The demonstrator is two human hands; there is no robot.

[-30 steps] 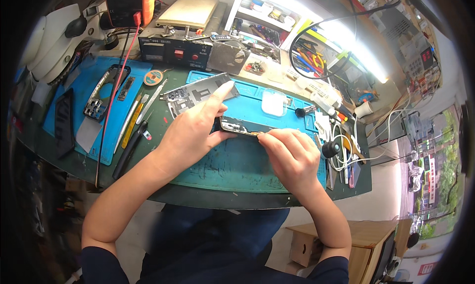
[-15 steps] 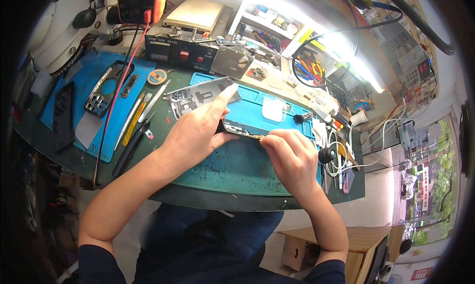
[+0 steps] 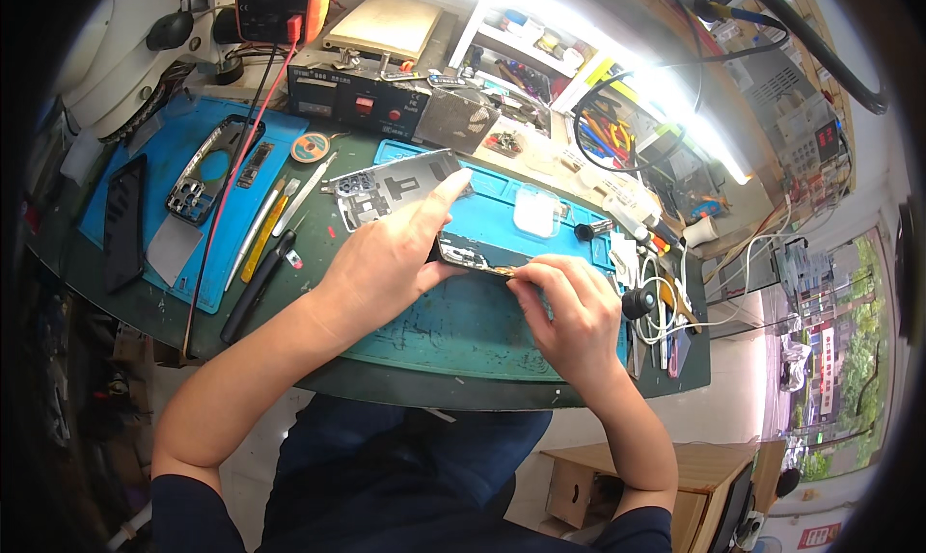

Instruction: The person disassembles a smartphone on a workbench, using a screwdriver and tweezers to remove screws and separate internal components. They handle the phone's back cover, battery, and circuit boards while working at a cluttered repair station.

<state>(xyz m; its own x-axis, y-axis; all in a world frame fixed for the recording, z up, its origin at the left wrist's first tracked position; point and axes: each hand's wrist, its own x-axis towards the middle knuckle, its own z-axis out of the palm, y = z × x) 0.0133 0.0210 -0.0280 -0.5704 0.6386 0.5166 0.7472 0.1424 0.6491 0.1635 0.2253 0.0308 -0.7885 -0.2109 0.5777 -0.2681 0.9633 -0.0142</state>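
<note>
Above the blue work mat (image 3: pixel 424 326) I hold a thin dark opened phone (image 3: pixel 468 252), tilted on edge, with bare metal and small parts showing along its near side. My left hand (image 3: pixel 386 249) grips its left end between thumb and fingers, the index finger stretched out away from me. At the right end, the fingertips of my right hand (image 3: pixel 574 307) pinch the phone's edge near a gold-coloured bit; they partly hide that corner. Just beyond my left hand lies a grey metal phone plate (image 3: pixel 400 182) with dark cutouts, partly covered by that hand.
On the left, another blue mat (image 3: pixel 207 288) bears a phone frame (image 3: pixel 188 196) and a black panel (image 3: pixel 123 225). Tweezers, a yellow-handled tool (image 3: pixel 262 240) and a black screwdriver (image 3: pixel 256 288) lie beside it. A clear box (image 3: pixel 535 213) sits beyond my hands; white cables (image 3: pixel 666 307) coil at right.
The view has shifted slightly. The phone's near side tilts a little more into view. Both hands keep their hold at its two ends.
</note>
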